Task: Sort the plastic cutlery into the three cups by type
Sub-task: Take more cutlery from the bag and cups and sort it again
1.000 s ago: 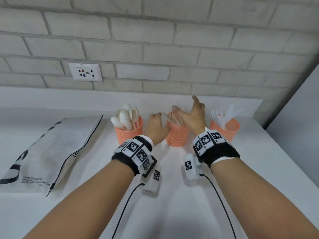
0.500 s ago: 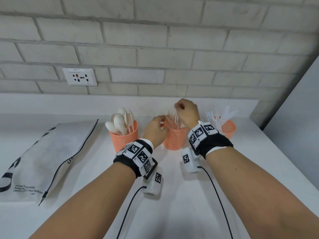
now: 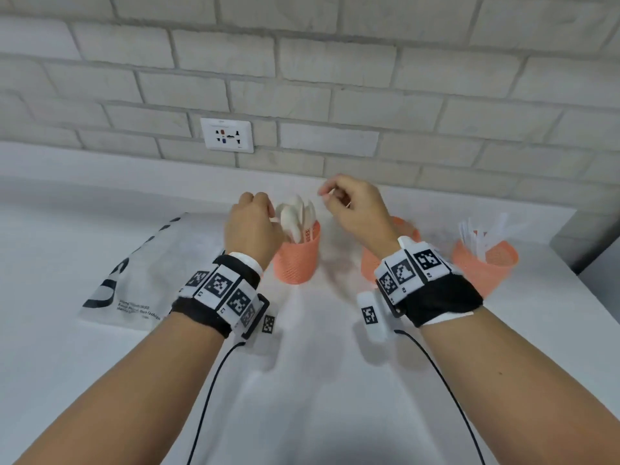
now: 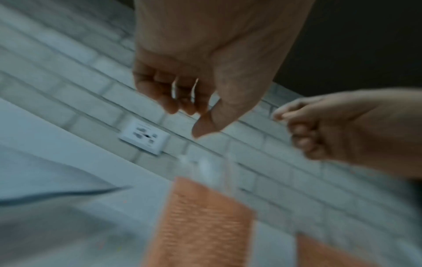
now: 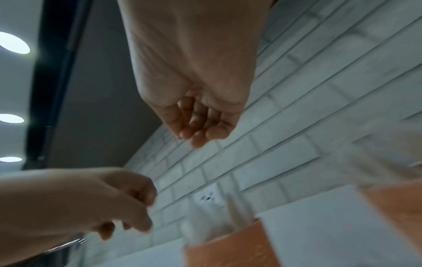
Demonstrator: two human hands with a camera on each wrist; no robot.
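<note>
Three orange mesh cups stand in a row on the white counter. The left cup (image 3: 295,263) holds white spoons (image 3: 295,216). My right wrist hides most of the middle cup (image 3: 369,266). The right cup (image 3: 483,266) holds clear cutlery (image 3: 483,236). My left hand (image 3: 265,209) hovers just left of the spoons, fingers curled round thin clear pieces (image 4: 173,86). My right hand (image 3: 330,196) is raised between the left and middle cups. It pinches a thin white piece whose type I cannot tell. In the right wrist view its fingers (image 5: 198,126) are curled.
A white bag with black lettering (image 3: 141,270) lies flat at the left. A wall socket (image 3: 227,135) sits in the brick wall behind a low ledge. A grey panel (image 3: 604,273) borders the counter's right end. Black cables (image 3: 208,397) trail from both wrists.
Both hands have left the middle cup, risen and shifted left toward the spoon cup. The right hand, spread open a second ago, has closed into a pinch.
</note>
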